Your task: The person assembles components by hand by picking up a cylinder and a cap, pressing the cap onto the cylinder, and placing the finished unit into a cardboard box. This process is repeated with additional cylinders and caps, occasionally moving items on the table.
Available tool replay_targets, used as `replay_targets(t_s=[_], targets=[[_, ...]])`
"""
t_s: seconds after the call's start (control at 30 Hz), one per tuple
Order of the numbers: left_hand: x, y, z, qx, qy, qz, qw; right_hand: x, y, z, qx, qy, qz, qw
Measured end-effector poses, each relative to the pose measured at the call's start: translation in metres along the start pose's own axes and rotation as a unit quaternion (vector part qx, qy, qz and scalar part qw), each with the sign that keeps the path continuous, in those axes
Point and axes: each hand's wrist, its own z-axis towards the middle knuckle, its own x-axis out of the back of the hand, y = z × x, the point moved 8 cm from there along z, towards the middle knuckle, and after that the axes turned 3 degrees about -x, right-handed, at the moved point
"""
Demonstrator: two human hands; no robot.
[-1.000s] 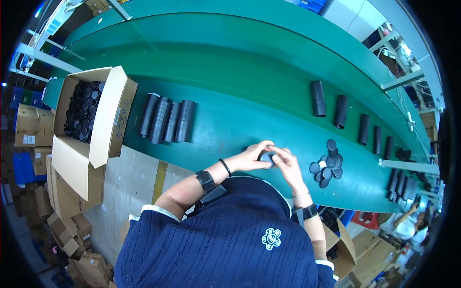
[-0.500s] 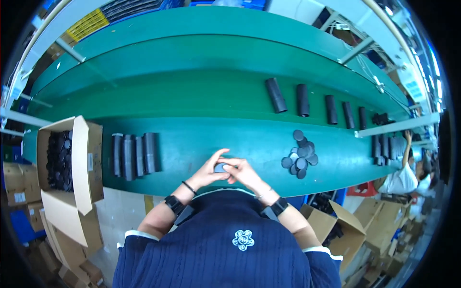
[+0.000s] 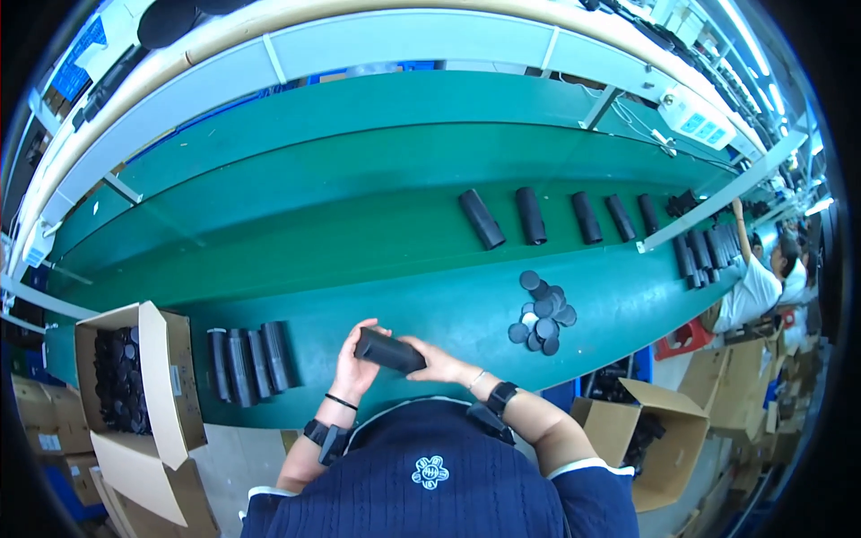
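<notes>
A black cylindrical tube [image 3: 390, 351] lies aslant between my hands, just above the near edge of the green bench. My left hand [image 3: 352, 363] is closed around its left end, thumb and fingers on either side. The right hand [image 3: 438, 364] grips the lower right end. Whether a disc sits in the end under my left palm is hidden. To the right of my hands, a loose pile of black round discs [image 3: 544, 314] rests on the bench. On the left, several black tubes [image 3: 253, 363] lie side by side.
An open carton [image 3: 182, 386] with black discs stands at the left bench end. Several tubes [image 3: 531, 215] lie spaced along the conveyor strip behind. Another open carton [image 3: 677, 453] sits below right. A co-worker [image 3: 758, 287] is at the far right, near a red crate [image 3: 682, 341].
My hands were cupped around something showing a round grey face; now the tube shows lengthwise between them. The right hand has moved to its lower end. The view has shifted upward.
</notes>
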Motion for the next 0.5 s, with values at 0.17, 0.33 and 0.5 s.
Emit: replay_targets(t_s=[0.17,0.33,0.5], targets=[[0.036,0.008,0.006,0.032,0.21,0.018,0.977,0.05,0.011,0.03,-0.024,0.083,0.009,0.996],[0.091,0.002,-0.024,0.092,0.154,0.123,0.976,0.153,0.041,0.073,-0.225,0.272,-0.141,0.925],[0.108,0.016,-0.062,0.057,0.185,0.223,0.955,0.071,0.025,0.095,-0.078,0.093,-0.081,0.989]])
